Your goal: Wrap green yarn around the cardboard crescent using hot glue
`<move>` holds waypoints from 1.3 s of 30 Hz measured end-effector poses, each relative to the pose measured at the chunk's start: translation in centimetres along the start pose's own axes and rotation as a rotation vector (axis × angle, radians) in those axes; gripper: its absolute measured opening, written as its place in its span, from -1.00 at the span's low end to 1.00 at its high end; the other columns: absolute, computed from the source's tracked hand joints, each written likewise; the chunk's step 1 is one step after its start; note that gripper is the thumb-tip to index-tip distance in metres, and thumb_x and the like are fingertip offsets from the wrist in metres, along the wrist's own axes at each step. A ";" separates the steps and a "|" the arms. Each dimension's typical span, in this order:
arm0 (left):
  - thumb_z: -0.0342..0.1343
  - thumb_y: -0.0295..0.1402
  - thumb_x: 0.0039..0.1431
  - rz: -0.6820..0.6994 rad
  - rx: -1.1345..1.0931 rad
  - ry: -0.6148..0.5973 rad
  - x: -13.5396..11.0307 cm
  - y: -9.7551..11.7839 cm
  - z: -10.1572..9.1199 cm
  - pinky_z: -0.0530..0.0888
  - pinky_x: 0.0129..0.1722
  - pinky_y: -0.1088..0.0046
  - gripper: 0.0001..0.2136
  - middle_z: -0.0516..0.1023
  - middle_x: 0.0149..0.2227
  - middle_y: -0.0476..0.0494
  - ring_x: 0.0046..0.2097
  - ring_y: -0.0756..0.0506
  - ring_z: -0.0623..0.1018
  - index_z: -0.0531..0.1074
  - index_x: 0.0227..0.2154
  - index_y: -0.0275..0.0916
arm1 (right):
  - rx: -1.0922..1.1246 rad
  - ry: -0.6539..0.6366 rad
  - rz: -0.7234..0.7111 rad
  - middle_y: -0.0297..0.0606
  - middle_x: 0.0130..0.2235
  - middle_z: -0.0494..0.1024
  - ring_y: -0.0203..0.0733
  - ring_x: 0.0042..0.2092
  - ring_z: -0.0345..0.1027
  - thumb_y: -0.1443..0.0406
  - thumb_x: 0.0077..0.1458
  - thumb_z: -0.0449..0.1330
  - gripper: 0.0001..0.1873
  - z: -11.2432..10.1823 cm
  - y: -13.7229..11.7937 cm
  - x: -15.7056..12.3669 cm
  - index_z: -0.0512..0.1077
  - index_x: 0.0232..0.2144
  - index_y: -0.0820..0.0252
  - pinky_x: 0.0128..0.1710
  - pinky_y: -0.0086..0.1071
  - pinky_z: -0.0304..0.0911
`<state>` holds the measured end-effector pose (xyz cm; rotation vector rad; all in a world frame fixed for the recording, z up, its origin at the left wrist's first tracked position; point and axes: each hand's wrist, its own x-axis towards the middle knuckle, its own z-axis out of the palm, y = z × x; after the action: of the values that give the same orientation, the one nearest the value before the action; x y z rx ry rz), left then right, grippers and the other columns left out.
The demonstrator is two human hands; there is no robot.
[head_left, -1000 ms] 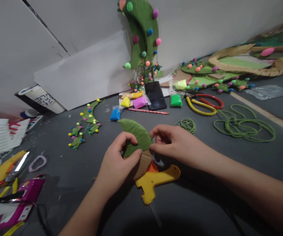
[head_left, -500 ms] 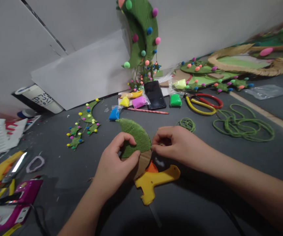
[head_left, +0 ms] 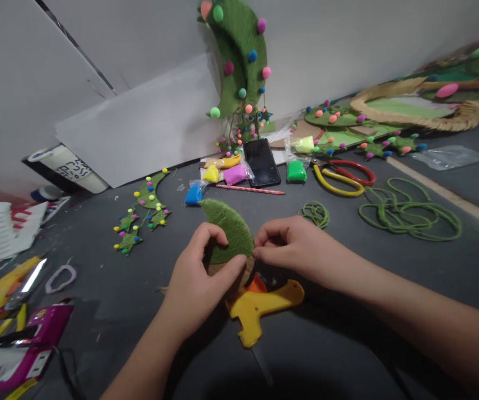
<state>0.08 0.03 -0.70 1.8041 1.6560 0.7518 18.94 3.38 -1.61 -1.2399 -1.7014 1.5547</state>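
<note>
Between my hands is a cardboard crescent (head_left: 234,226), its upper part wound in green yarn and its lower part bare brown. My left hand (head_left: 206,272) grips it from the left, thumb across the front near the border of yarn and cardboard. At the right edge, my right hand (head_left: 292,241) is closed in a pinch at the crescent's rim; the yarn end there is too small to make out. Just below the crescent lies a yellow glue gun (head_left: 264,308) with an orange part and a clear glue stick; the crescent and my left hand hide some of it.
Beyond my right hand lie a small yarn coil (head_left: 314,214), a looser green cord tangle (head_left: 410,214) and red-and-yellow scissors (head_left: 343,178). A phone (head_left: 262,162), clay packets (head_left: 296,171) and a pencil (head_left: 250,189) sit behind. Finished crescent ornament (head_left: 151,194) at left; magenta power strip (head_left: 35,344) near front left.
My left thumb has slid slightly up and right along the crescent. My right hand has shifted a little left, still pinching at its rim. The view has moved slightly.
</note>
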 end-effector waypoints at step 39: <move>0.22 -0.27 -0.04 0.067 -0.196 0.126 2.8 2.8 -0.2 0.38 -0.20 0.34 -0.67 0.37 -0.28 -0.01 -0.22 -0.09 0.46 0.18 -0.28 -0.15 | 0.288 -0.002 -0.037 -0.52 -0.62 0.18 -0.44 -0.59 -0.06 0.30 -0.15 0.22 -0.89 -3.1 -0.9 0.3 0.35 -0.55 0.23 -0.61 -0.49 -0.19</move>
<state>2.00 2.62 1.58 1.7106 1.5461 1.0391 21.17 5.16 -0.19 -1.0544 -1.4309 1.7079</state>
